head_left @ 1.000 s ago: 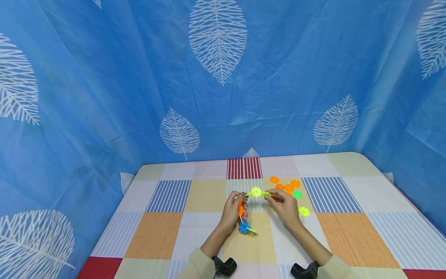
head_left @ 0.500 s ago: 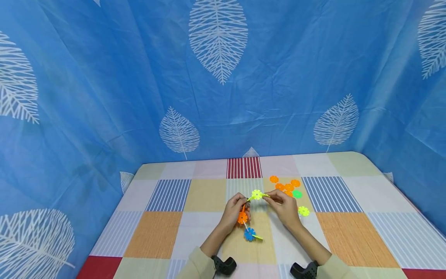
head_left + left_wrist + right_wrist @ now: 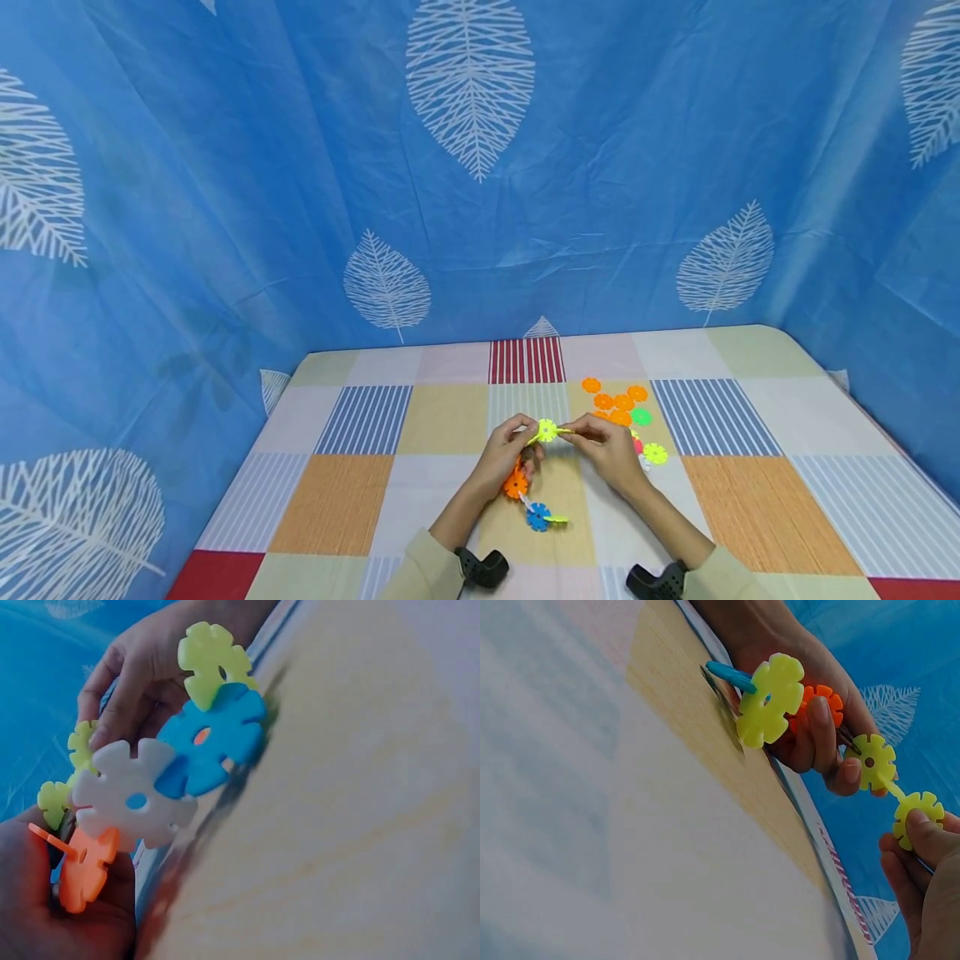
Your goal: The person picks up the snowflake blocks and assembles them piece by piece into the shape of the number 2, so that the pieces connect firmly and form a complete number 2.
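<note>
Interlocking flower-shaped plastic discs form a chain between the two hands. In the head view, my left hand (image 3: 497,458) grips it near a brown disc, mostly hidden by the fingers, and a yellow disc (image 3: 872,761). My right hand (image 3: 609,454) pinches the yellow end disc (image 3: 904,829) between thumb and fingers. Another yellow disc (image 3: 547,430) spans the gap between the hands. Below my left hand hang an orange disc (image 3: 515,485), a white disc (image 3: 124,787), a blue disc (image 3: 538,517) and, at the tail, a yellow disc (image 3: 557,521).
Several loose orange discs (image 3: 622,402) lie beyond my right hand, with a green disc (image 3: 641,417) beside them. Nearer are a yellow disc (image 3: 656,453) and a partly hidden red one (image 3: 637,446). A patchwork cloth (image 3: 442,421) covers the table; a blue curtain (image 3: 600,167) surrounds it.
The hanging part of the chain has swung down toward me, its blue disc now lower. My right hand has shifted slightly left, closer to my left hand, keeping its pinch on the yellow disc.
</note>
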{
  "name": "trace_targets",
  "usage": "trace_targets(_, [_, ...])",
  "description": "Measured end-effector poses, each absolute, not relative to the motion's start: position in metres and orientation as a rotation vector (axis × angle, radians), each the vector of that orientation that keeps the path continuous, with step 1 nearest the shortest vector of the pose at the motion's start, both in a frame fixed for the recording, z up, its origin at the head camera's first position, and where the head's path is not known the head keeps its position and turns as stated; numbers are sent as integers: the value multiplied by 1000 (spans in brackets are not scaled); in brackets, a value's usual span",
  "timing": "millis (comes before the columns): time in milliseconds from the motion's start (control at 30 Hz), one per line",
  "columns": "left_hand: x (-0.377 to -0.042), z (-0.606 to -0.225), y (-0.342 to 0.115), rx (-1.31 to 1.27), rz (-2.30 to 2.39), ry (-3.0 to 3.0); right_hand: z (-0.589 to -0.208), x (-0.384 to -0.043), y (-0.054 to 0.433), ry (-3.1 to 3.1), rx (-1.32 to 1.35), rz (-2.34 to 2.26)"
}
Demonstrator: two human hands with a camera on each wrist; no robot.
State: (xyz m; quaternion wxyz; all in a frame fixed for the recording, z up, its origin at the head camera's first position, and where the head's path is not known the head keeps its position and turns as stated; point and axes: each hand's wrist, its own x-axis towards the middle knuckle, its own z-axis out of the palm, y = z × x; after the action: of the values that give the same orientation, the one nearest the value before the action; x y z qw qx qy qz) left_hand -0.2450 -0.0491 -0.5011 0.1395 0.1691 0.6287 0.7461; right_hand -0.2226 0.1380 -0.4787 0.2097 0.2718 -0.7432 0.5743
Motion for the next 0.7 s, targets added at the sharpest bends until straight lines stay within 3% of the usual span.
trace_targets(367, [-246, -503, -48, 467, 2162, 1844, -475, -217, 131, -2116, 765, 1401])
trace_targets(567, [-249, -501, -52, 252, 2382, 1730, -484, -219, 139, -2210, 824, 1720])
trace_targets(700, [-253, -500, -57, 90, 2541, 1642, -500, -221, 147, -2190, 1072, 2007])
